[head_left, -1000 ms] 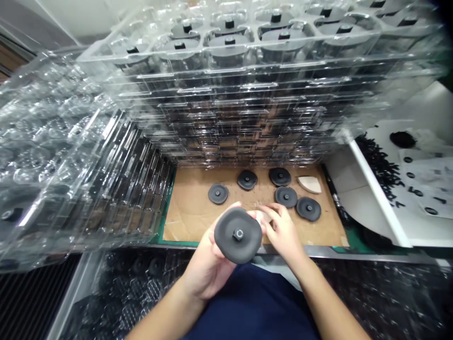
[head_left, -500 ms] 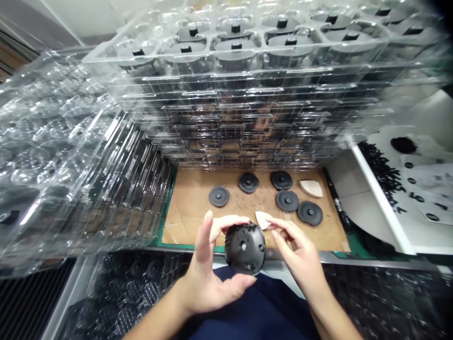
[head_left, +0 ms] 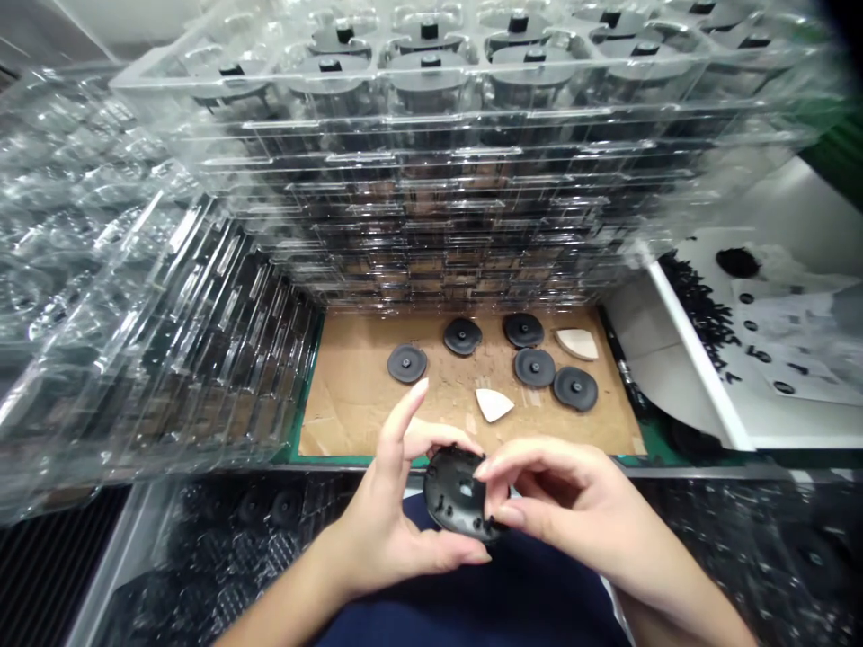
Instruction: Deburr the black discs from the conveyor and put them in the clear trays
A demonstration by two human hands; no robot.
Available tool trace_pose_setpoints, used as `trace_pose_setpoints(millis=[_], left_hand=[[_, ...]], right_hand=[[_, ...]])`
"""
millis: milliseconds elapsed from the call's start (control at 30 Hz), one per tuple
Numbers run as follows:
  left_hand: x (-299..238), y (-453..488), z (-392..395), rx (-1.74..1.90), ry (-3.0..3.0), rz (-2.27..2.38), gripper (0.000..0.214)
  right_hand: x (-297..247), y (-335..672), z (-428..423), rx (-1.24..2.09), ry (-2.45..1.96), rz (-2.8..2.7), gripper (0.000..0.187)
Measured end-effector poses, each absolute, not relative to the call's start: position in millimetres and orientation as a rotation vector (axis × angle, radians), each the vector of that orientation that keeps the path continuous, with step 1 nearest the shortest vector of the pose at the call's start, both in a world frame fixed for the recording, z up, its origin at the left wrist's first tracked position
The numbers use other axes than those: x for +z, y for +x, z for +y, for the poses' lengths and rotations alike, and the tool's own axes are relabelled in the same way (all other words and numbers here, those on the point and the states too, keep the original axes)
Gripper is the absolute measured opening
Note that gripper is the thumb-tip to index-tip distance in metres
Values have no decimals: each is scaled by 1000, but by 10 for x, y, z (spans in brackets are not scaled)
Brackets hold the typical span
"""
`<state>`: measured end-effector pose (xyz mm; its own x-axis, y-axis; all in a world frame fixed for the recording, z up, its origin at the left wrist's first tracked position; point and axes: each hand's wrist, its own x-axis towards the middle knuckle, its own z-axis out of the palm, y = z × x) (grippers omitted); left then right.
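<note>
A black round disc (head_left: 453, 496) with a centre hole and small rim holes is held between both hands, low in the view over my lap. My left hand (head_left: 384, 521) cups it from the left, with thumb and fingers closed on its edge and the forefinger pointing up. My right hand (head_left: 573, 521) pinches its right rim with thumb and fingertips. Several similar black discs (head_left: 532, 367) lie on a cardboard sheet (head_left: 351, 404) beyond my hands, along with two white wedge-shaped pieces (head_left: 494, 403).
A tall stack of clear plastic trays (head_left: 438, 180) holding black discs stands behind the cardboard. More clear trays (head_left: 101, 314) lean at the left. A white bin (head_left: 742, 359) with small black parts sits at the right. Dark trays lie below the bench edge.
The disc has been turned from its smooth face to its holed underside and lowered towards my lap. My right hand has let go of a white wedge, now on the cardboard, and taken the disc's rim.
</note>
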<state>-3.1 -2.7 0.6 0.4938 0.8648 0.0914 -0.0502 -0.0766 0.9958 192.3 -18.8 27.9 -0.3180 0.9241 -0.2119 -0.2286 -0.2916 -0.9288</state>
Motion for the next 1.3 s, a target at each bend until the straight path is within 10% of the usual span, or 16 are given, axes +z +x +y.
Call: trace_pose_setpoints(millis=[1300], left_hand=[[38, 188, -30, 670, 1388, 652, 115]], right_hand=[[137, 2169, -379, 2005, -970, -693, 13]])
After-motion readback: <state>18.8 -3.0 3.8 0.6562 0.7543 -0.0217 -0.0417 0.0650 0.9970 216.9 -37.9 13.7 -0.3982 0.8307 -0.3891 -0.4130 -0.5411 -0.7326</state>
